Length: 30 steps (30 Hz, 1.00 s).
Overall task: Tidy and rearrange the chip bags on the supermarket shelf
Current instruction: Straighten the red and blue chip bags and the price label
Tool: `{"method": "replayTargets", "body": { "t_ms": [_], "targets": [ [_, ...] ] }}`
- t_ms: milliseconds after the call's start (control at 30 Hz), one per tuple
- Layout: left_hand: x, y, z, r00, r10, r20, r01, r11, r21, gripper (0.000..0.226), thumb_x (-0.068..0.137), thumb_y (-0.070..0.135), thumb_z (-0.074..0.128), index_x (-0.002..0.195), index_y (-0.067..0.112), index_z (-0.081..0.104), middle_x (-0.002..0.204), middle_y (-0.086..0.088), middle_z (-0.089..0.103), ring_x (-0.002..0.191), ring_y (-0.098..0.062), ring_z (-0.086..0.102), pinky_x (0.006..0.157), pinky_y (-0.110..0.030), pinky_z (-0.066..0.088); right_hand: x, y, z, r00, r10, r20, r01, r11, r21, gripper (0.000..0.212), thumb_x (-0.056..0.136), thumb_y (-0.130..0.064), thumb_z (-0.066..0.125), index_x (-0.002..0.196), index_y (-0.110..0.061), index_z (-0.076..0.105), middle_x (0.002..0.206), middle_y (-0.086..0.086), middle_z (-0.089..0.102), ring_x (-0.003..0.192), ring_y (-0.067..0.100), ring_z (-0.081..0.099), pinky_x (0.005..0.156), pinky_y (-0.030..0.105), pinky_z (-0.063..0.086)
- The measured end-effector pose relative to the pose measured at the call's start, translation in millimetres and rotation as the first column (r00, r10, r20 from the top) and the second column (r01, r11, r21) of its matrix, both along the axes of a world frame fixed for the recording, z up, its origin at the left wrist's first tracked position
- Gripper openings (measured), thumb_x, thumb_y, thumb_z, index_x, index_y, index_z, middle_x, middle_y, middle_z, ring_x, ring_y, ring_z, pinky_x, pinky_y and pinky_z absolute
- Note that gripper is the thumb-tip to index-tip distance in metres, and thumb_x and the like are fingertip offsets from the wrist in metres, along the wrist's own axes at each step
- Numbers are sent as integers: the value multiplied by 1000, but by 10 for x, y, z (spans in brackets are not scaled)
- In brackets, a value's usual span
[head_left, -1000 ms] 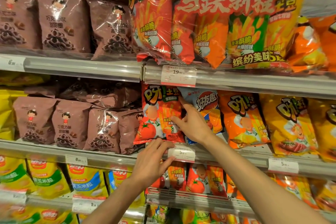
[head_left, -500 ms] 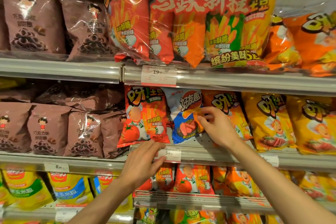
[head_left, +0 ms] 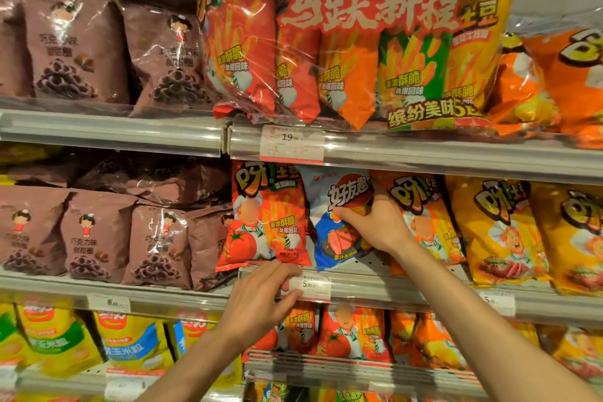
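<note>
On the middle shelf a blue and white chip bag [head_left: 329,202] stands between a red tomato bag [head_left: 266,219] and an orange bag [head_left: 421,206]. My right hand [head_left: 375,222] grips the blue bag at its right side, thumb across its front. My left hand [head_left: 261,300] is lower, its fingers loosely spread over the shelf's front rail [head_left: 408,290], with fingertips at the price tag [head_left: 311,285] under the red bag. It holds nothing.
Brown snack bags [head_left: 98,238] fill the left of the middle and top shelves. Yellow bags [head_left: 499,232] stand to the right. A large red multipack [head_left: 342,42] sits on the top shelf. Yellow and red bags line the lower shelf.
My right hand went from the red bag's edge to the blue bag and took hold of its right side. My left hand stayed at the price tag.
</note>
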State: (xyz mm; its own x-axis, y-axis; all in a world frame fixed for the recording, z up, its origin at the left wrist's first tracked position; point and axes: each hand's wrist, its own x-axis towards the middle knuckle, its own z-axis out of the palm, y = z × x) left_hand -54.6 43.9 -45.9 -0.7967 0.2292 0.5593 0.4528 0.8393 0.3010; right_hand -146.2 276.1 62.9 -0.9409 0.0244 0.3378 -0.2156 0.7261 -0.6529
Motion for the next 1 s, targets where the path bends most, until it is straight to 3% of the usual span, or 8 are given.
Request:
{"method": "replayTargets", "body": {
  "t_ms": [167,333,400,467,633,767,867,1000],
  "targets": [
    [0,5,-11,1000,1,3,-1,1000,12,25,90,51,56,112,40,57,86,20,54,83,3,50,62,-17,37,96,-85,17,993,-85,-82,96,986,138,66,77,-68,70,90,-6,54,89,13,65,88,30,64,72,38,53],
    [-3,2,-9,1000,-1,4,1,1000,10,25,90,52,55,112,40,57,86,21,52,81,5,49,61,-15,35,23,-52,-67,988,-116,-102,134,973,189,90,75,-79,60,115,1,53,100,22,67,98,36,64,69,33,45],
    [-1,-2,-8,1000,1,7,-1,1000,8,25,90,52,54,112,41,57,86,22,51,81,5,48,61,-14,34,65,29,-63,998,-21,-61,28,992,123,94,76,-73,66,135,-4,43,119,19,61,113,33,59,84,37,51],
    [7,-2,-6,1000,1,6,-1,1000,8,25,90,52,54,112,41,57,85,23,50,81,6,47,61,-11,30,164,143,-82,990,134,-47,-131,989,66,96,77,-64,73,151,-23,27,133,7,46,121,21,50,99,33,46],
    [12,16,-8,1000,-1,8,1,1000,19,27,90,52,54,114,40,57,87,20,54,82,4,49,60,-6,26,325,278,-254,946,320,-48,-314,944,101,71,81,-44,80,137,-42,38,135,-2,33,123,14,50,96,18,48],
    [15,16,-22,1000,-2,0,2,1000,21,27,90,52,53,114,39,58,88,20,54,82,3,50,59,-10,29,360,190,-360,957,276,-91,-261,954,144,57,84,-37,78,131,-33,47,153,1,22,137,6,26,102,5,24],
    [10,19,-38,1000,1,2,-1,1000,28,28,90,53,51,114,39,57,89,20,54,83,2,50,59,-19,36,358,128,-386,972,205,-118,-192,975,114,56,84,-37,78,131,-29,48,156,6,20,145,19,28,109,17,26],
    [10,22,-53,1000,-4,-12,5,999,44,26,90,51,54,113,38,57,87,20,53,80,4,48,59,-18,36,345,58,-418,976,151,-156,-136,986,100,57,85,-35,78,132,-25,48,155,9,23,145,22,29,104,14,23]
  ]
}}
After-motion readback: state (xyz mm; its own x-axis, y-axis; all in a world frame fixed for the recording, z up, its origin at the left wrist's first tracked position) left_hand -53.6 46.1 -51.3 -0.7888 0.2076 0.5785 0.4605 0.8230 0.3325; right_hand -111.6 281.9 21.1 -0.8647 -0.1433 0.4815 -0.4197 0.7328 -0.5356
